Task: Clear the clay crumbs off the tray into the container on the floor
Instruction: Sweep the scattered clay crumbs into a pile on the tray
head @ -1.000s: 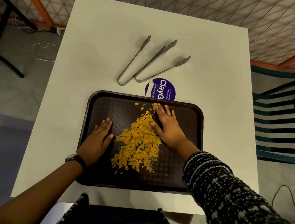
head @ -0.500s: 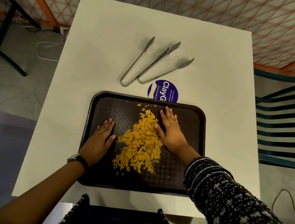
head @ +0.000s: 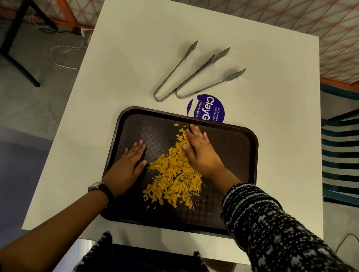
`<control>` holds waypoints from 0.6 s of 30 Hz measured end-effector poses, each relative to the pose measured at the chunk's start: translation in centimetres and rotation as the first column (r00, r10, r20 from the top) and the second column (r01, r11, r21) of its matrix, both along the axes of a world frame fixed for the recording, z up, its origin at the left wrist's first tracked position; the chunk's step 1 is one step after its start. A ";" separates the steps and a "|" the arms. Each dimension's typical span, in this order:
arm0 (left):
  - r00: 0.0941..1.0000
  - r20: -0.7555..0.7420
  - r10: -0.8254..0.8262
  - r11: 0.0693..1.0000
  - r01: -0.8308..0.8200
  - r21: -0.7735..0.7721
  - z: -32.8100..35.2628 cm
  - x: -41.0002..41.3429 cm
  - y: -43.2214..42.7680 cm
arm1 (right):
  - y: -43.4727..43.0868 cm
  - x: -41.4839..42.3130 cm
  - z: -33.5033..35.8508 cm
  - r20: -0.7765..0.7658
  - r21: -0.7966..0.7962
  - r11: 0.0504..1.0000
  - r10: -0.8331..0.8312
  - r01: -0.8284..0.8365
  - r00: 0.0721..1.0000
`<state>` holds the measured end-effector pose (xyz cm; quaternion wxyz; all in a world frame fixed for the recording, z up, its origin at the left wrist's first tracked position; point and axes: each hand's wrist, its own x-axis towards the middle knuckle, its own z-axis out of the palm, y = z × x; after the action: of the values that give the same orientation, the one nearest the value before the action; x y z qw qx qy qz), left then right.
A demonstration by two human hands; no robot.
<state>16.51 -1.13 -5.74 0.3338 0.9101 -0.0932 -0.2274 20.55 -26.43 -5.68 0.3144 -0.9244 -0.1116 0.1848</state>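
A dark brown tray (head: 228, 210) lies on the white table, near its front edge. A pile of yellow clay crumbs (head: 175, 175) covers the tray's middle. My left hand (head: 128, 168) lies flat on the tray just left of the pile, fingers straight. My right hand (head: 201, 154) presses flat against the pile's upper right side, fingers straight and pointing away from me. A few loose crumbs lie near the tray's far rim. The floor container is not in view.
Two metal tongs (head: 194, 75) lie on the white table (head: 124, 62) beyond the tray. A round purple sticker (head: 210, 108) sits partly under the tray's far rim. A dark slatted chair (head: 349, 164) stands to the right, and cables run over the floor.
My right hand slid back toward me along the pile's right side, then reached up to its far end again. The left hand stayed in place.
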 end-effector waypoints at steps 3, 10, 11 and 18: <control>1.000 -0.002 -0.008 1.000 0.008 0.001 -0.3 0.0 0.1 | 0.8 -1.2 0.0 -0.002 0.050 0.996 0.078 -0.078 0.997; 1.000 -0.004 -0.002 1.000 0.002 0.003 -0.3 0.0 0.1 | 1.3 1.3 0.3 0.046 0.011 1.000 0.013 -0.013 0.999; 1.000 -0.003 -0.002 1.000 0.002 0.004 -0.3 -0.1 0.1 | 1.4 1.6 0.2 0.035 -0.003 1.000 0.020 -0.019 0.999; 1.000 -0.005 0.003 1.000 -0.003 -0.001 -0.3 -0.1 0.0 | 2.3 -0.8 0.4 0.011 0.184 0.983 -0.028 0.025 1.000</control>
<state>16.41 -1.08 -6.03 0.3349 0.9094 -0.0913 -0.2293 19.79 -24.17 -5.25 0.4001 -0.8940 -0.1182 0.1632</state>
